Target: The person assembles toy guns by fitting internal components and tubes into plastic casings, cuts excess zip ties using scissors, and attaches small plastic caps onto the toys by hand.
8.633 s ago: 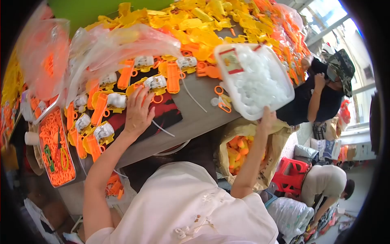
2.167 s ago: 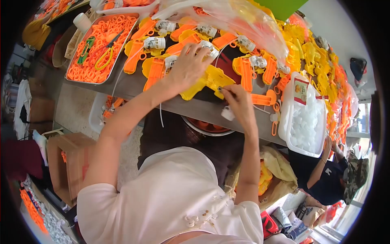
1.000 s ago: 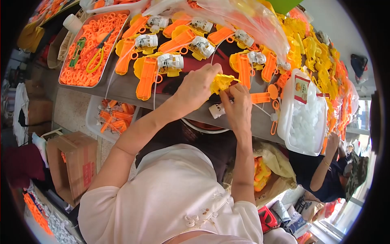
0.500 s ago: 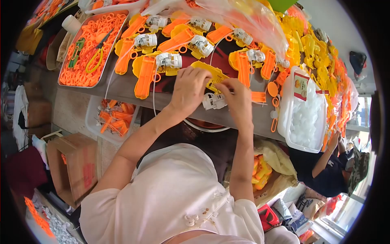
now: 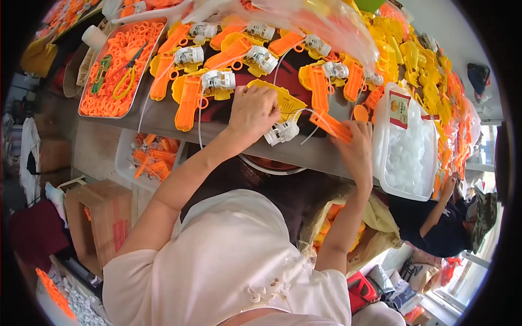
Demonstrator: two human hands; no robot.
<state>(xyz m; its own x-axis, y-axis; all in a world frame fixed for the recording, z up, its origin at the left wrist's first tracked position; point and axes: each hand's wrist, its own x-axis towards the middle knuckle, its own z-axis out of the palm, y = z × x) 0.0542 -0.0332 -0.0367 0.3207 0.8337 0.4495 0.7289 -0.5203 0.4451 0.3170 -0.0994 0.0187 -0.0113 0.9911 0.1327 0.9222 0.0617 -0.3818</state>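
My left hand (image 5: 254,112) is closed on the near-left edge of a yellow plastic shell half (image 5: 288,101) lying on the table. Just below the shell, by my left fingers, sits a white plastic mechanism (image 5: 281,133). A thin white cord loops from it toward an orange handle piece (image 5: 330,126), which slants toward the shell. My right hand (image 5: 356,149) has its fingers closed round the handle's right end. Beside the shell lies another assembly, an orange handle (image 5: 188,103) with a white mechanism (image 5: 218,80) on a yellow shell.
More partly built toy guns cover the table's far side. A metal tray (image 5: 130,108) of orange rings holds scissors (image 5: 126,81) and cutters (image 5: 101,73). At right stands a white tub (image 5: 387,179) of clear pieces, near heaped yellow parts (image 5: 418,60). Another person's arm (image 5: 437,209) shows at right.
My right hand has left the yellow shell and moved right, taking hold of the orange handle piece and tilting it. My left hand stays on the shell. The view has shifted slightly.
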